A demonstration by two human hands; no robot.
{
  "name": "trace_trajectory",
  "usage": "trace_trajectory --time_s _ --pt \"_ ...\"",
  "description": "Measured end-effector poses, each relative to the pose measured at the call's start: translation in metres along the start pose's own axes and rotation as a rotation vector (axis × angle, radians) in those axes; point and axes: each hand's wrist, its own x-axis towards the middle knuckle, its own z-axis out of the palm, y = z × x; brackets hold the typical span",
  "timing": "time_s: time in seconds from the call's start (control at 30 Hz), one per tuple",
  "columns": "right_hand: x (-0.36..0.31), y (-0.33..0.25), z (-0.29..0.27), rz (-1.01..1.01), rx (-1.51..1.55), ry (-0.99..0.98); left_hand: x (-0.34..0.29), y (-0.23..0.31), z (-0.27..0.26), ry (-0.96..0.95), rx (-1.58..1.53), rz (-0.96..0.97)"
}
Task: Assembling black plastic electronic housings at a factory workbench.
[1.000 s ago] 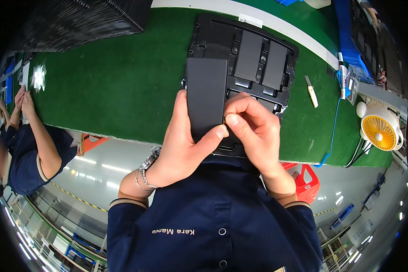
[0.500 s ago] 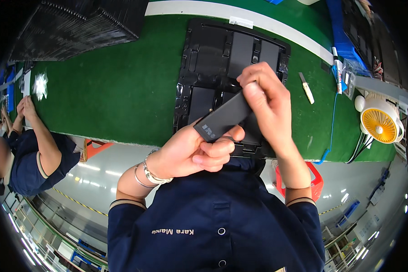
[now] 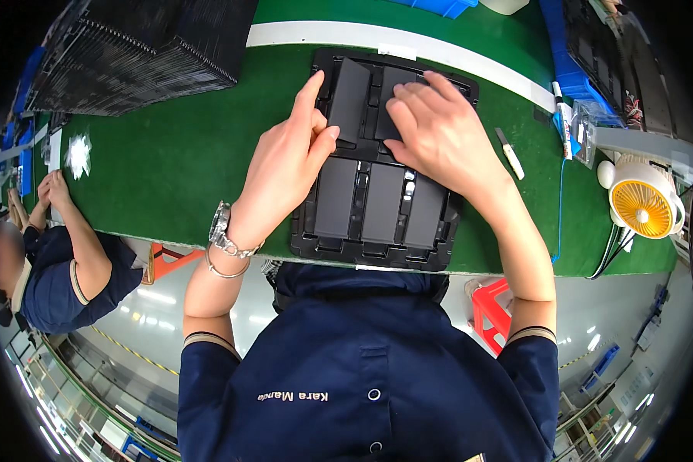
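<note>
A black moulded tray [image 3: 304, 245] lies before me on the green tabletop, with several flat black rectangular pieces in its compartments. One such piece [image 3: 349, 100] is in the far-left compartment, looking slightly tilted. My left hand [image 3: 281, 162] is at that piece's left edge, index finger stretched out and thumb apart from it. Over the piece beside it [image 3: 390, 96], my right hand [image 3: 443, 138] rests with bent, parted fingers, hiding the tray's far-right part. Nearer to me, a row of pieces [image 3: 383, 204] sits flat in the tray.
A tall stack of black trays [image 3: 138, 65] stands at the far left. To the right are a small knife [image 3: 510, 154], a marker [image 3: 565, 123] and a yellow-white fan [image 3: 641, 208]. Another person [image 3: 69, 262] sits at the left, near a clear plastic wrapper [image 3: 78, 156].
The black piece held between both hands is now in the tray's far-left compartment. Both hands moved away from my body, and the left hand let go of the piece.
</note>
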Motion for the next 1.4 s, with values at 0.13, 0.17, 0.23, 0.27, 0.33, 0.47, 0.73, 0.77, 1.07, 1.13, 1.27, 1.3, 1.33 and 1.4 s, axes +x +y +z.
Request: trace_trajectory --time_s 0.13,0.17,0.23,0.27,0.33,0.47,0.73,0.77,1.07,1.13,1.27,1.3,1.33,1.4 --pt "-0.003 0.015 0.005 -0.114 -0.054 0.431 0.007 0.007 -0.005 -0.022 0.316 -0.05" --pt "-0.004 0.019 -0.001 -0.104 -0.087 0.512 0.007 0.008 -0.004 0.013 0.262 -0.041" --pt "-0.007 0.019 -0.005 -0.017 -0.125 0.643 0.002 0.009 0.002 0.083 0.154 -0.023" --pt "-0.007 0.017 -0.007 0.018 -0.127 0.723 -0.004 0.011 0.004 0.013 -0.1 -0.079" --pt "-0.014 -0.007 -0.019 -0.036 -0.049 0.755 -0.016 0.033 0.0 -0.235 -0.654 -0.218" --pt "-0.025 -0.065 -0.021 -0.112 0.02 0.622 -0.045 0.04 0.026 -0.058 -1.388 -0.476" --pt "-0.034 -0.087 -0.017 0.631 1.451 0.462 -0.049 0.041 0.017 -0.067 -1.067 -0.243" --pt "-0.032 -0.088 -0.014 0.634 1.526 0.455 -0.05 0.041 0.018 -0.06 -1.043 -0.234" --pt "-0.025 -0.092 -0.02 0.675 1.654 0.385 -0.055 0.046 0.019 -0.055 -0.951 -0.219" --pt "-0.026 -0.093 -0.019 0.671 1.564 0.384 -0.055 0.046 0.02 -0.043 -0.902 -0.203" --pt "-0.029 -0.092 -0.016 0.571 1.252 0.431 -0.058 0.049 0.017 -0.015 -0.627 -0.143" --pt "-0.029 -0.093 -0.017 0.569 1.226 0.438 -0.058 0.05 0.015 -0.009 -0.522 -0.115" --pt "-0.03 -0.093 -0.017 0.566 1.2 0.446 -0.059 0.051 0.014 -0.008 -0.471 -0.099" --pt "-0.031 -0.094 -0.015 0.586 1.315 0.423 -0.06 0.051 0.012 -0.006 -0.371 -0.067"
